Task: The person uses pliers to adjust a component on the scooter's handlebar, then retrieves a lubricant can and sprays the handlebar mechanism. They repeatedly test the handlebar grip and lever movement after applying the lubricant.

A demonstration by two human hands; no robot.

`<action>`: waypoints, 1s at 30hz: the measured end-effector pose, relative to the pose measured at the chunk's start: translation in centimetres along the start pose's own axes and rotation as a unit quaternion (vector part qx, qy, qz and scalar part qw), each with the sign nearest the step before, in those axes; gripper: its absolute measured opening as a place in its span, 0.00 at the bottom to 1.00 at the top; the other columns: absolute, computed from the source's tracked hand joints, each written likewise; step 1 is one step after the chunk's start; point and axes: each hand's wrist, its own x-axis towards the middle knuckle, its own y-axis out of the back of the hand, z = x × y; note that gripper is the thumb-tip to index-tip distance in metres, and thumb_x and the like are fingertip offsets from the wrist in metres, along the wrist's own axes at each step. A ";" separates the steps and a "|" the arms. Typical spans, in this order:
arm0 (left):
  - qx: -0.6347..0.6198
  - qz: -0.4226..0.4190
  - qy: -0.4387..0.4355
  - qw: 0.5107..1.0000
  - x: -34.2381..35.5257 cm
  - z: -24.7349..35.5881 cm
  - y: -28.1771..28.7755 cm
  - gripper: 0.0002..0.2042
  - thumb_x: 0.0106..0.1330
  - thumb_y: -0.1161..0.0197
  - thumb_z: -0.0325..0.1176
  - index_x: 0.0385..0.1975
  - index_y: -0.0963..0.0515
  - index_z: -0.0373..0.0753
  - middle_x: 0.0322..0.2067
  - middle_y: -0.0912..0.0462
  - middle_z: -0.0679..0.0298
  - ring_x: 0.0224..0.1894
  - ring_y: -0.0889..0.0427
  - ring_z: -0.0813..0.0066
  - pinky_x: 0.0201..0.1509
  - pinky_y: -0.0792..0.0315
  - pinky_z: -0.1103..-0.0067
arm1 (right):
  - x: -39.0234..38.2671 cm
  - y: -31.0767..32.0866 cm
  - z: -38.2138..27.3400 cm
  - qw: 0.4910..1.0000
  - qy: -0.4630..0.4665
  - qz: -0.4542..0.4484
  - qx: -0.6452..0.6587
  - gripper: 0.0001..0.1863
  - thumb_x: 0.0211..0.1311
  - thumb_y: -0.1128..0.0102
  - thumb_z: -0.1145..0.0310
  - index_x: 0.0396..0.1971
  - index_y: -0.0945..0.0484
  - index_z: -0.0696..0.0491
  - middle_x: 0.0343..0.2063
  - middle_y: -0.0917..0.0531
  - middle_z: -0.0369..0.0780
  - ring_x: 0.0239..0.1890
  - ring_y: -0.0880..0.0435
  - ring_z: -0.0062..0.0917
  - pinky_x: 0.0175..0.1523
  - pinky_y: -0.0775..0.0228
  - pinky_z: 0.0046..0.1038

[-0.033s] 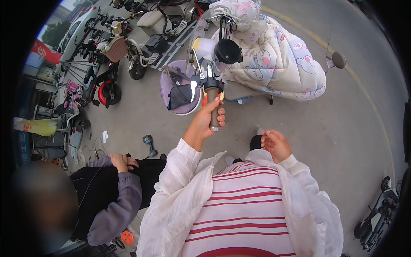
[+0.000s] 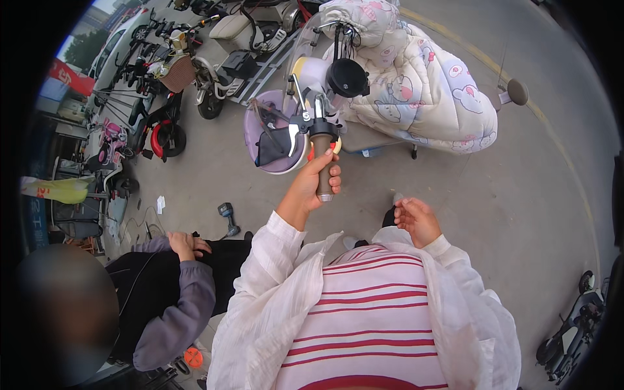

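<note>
My left hand (image 2: 318,179) is closed round the brown handlebar grip (image 2: 323,188) of a scooter, below its silver brake lever (image 2: 296,133) and a round black mirror (image 2: 346,77). A lilac helmet (image 2: 287,97) with dark items on it hangs left of the handlebar. A padded cream cover with cartoon prints (image 2: 442,110) drapes the scooter to the right. My right hand (image 2: 416,221) is raised in front of my body with fingers loosely curled, apart from the scooter and holding nothing that I can see.
A person (image 2: 172,312) in dark clothes is at lower left, hands together. A power drill (image 2: 227,218) lies on the concrete. Parked scooters (image 2: 166,140) and a car (image 2: 114,49) line the left and top. Another scooter (image 2: 572,325) stands at lower right.
</note>
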 end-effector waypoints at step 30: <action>0.498 0.524 -0.217 0.656 3.3 0.6 -7.0 0.29 0.53 0.29 0.45 0.48 0.28 0.28 0.33 0.18 0.52 0.35 0.18 0.65 0.41 0.26 0.75 | 19.5 8.6 -16.6 0.963 -0.119 -0.213 -0.112 0.10 0.67 0.50 0.63 0.37 0.25 0.54 0.26 0.22 0.35 0.27 0.24 0.19 0.33 0.33 0.19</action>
